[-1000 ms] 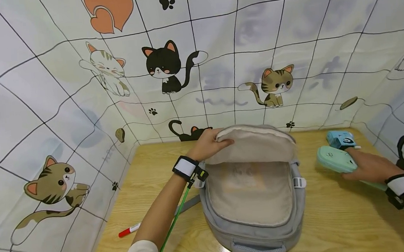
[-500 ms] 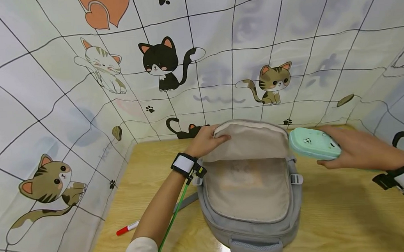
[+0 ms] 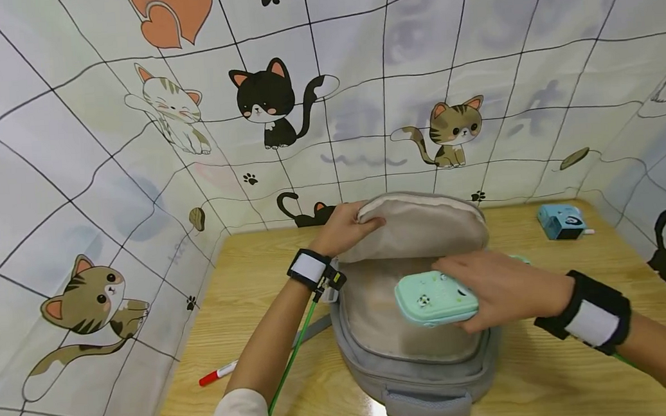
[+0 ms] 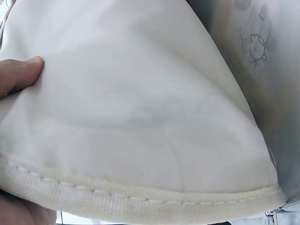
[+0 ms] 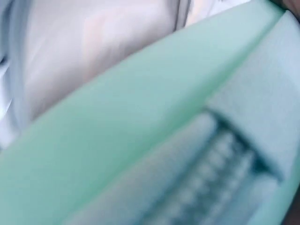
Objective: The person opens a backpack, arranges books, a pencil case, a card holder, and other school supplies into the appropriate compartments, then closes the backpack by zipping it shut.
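Mint case [image 3: 435,299] is grasped by the right hand [image 3: 498,290], thumb on the near side, fingers over the top. Case is held over the open compartment of the grey backpack [image 3: 373,369]; whether the lining is touched cannot be told. A small mint loop [image 3: 520,259] is seen just behind the right hand. In the right wrist view the case's zipper [image 5: 201,183] is shown close up, blurred.

Backpack flap [image 3: 427,227] is pinched at its left upper edge by the left hand [image 3: 343,230], thumb laid on the pale inner side, and is held raised. Stitched binding [image 4: 117,199] along the flap edge is seen in the left wrist view.

Backpack is laid at the middle of the tabletop [image 3: 267,258], carry handle [image 3: 428,406] turned to the near edge, flap toward the far edge. Red-capped marker [image 3: 219,372] is placed near the tabletop's left edge, partly hidden by the left forearm. Blue box [image 3: 562,221] is set near the far right corner, well apart from the backpack, small white piece [image 3: 588,232] stuck out at its right. Tabletop is backed by a cat-print cloth [image 3: 357,51] along the far edge.
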### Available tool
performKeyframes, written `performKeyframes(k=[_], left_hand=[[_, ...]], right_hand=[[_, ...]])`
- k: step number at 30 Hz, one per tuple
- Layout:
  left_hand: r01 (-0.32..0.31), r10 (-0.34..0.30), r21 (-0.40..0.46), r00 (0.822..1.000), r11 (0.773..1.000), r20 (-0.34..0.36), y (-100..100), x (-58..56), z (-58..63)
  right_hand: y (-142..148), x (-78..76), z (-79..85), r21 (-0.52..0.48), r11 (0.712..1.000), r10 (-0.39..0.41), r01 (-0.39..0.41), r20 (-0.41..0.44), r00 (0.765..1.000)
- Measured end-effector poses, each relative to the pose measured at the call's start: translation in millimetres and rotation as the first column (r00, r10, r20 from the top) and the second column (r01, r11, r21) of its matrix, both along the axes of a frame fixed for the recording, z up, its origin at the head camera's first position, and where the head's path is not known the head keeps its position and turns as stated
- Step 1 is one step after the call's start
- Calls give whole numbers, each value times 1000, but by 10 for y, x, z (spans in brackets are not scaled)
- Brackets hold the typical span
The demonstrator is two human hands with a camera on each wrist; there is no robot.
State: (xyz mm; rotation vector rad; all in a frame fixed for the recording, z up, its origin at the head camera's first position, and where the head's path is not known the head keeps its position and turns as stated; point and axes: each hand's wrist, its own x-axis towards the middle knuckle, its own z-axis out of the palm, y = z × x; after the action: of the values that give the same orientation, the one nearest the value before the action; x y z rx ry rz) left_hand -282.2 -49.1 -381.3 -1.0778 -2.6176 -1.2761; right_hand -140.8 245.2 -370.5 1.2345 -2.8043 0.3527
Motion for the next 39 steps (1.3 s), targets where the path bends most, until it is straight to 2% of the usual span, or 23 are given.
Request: performKeyframes(k=[5,11,18,23,26,30,34,37,39], left_hand=[[10,-10,-2,1000,1000,-6,56,35,-21],[53,-54,-28,997,998,-51,125,66,6],[49,-50,-21,997,999,-52,123,94,12],[46,-47,-19,997,999,-69,103,109,13],[45,-47,-19,995,999,-85,88,109,27],[49,-50,-17,995,999,-84,77,106,39],[56,-57,-10,995,998,-85,61,110,37],[61,-62,-15,993,998,-98,37,102,45],[60,-61,-12,993,998,-106,19,92,66]], right_hand=[[-389,-203,-285,25,996,81,-81,21,997],[-619,-427,-588,70,994,82,-87,69,994],[-616,-693,-892,97,995,3,-14,110,994],[-523,-838,-1033,100,992,-81,77,29,996],[-493,-898,-1079,99,987,-127,126,12,992],[-474,-855,-1077,69,989,-133,131,17,991],[-470,-657,-989,66,994,-84,92,-126,989],[-487,-470,-875,138,990,0,37,-254,967],[-506,-364,-809,193,981,69,-14,-285,956]])
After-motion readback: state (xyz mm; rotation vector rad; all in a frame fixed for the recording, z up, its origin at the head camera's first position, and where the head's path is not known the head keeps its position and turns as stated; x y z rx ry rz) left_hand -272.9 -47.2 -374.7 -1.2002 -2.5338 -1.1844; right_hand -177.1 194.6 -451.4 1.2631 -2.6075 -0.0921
